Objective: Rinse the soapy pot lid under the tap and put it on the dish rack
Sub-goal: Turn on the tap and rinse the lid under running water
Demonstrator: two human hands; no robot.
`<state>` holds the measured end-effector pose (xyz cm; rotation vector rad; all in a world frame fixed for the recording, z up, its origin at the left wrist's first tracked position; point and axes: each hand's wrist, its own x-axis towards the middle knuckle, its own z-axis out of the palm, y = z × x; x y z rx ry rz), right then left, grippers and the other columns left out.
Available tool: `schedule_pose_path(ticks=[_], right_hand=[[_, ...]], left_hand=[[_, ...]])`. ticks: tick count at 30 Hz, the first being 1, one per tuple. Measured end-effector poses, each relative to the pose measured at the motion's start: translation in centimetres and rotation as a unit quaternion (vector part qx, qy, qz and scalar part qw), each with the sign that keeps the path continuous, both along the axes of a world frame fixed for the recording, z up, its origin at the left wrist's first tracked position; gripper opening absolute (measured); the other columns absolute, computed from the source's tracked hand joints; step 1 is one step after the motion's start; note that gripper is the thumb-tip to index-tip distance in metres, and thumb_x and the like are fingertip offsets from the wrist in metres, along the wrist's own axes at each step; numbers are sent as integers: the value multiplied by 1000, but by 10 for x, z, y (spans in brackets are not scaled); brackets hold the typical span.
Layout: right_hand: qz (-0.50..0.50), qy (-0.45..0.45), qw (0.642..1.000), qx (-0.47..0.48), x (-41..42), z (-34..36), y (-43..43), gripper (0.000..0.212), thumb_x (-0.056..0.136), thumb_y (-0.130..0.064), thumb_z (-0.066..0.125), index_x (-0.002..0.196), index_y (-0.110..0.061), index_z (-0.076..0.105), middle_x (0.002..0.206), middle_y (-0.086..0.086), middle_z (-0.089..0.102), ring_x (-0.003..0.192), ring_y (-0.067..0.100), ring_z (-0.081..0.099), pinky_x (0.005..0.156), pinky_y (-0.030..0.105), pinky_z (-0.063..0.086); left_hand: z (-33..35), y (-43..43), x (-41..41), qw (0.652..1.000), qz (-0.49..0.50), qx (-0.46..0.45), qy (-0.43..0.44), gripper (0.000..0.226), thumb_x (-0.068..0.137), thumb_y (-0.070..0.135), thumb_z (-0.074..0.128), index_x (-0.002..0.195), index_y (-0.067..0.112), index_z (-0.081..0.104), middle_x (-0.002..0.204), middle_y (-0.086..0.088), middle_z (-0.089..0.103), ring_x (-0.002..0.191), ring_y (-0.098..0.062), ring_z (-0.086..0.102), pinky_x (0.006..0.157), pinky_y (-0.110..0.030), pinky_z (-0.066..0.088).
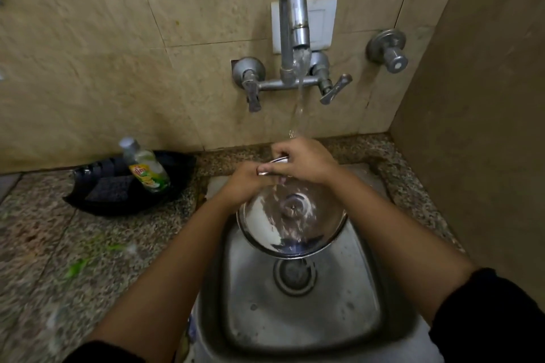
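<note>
A round steel pot lid with a glassy centre and a knob tilts over the steel sink, its far rim raised. My left hand and my right hand both grip that far rim, fingers overlapping. Water streams from the curved tap onto my hands and runs down the lid's face. No dish rack is in view.
A black tray on the speckled counter to the left holds a dish-soap bottle and dark scrub pads. Two tap handles and a separate wall valve stick out of the tiled wall. A side wall stands at right.
</note>
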<state>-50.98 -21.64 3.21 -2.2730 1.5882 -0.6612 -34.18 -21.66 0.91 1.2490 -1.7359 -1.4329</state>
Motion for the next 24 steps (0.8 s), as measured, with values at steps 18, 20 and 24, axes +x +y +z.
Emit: schedule_pose_path(ticks=[18,20,24], right_hand=[[-69,-359,917,159,-42,-8,16,24,92,-31,60,81,-15,73,78,-5,71,73,3,66,78,22,48],[-106,-383,905,150,-49,-15,19,33,97,-29,53,83,-8,74,78,-1,72,74,8,65,80,28,48],[-102,-223,967,71,-38,-16,18,36,94,-39,55,83,-9,70,84,11,72,76,11,61,77,41,48]], left_hand=[[6,6,1,988,8,108,109,28,83,3,66,111,-5,66,102,-22,70,87,-28,69,79,-34,58],[5,7,-2,987,25,109,114,29,84,5,67,110,-6,66,108,-28,67,90,-33,66,86,-43,54],[5,11,-9,986,44,114,110,25,82,8,70,105,-3,68,108,-35,65,90,-39,64,90,-53,50]])
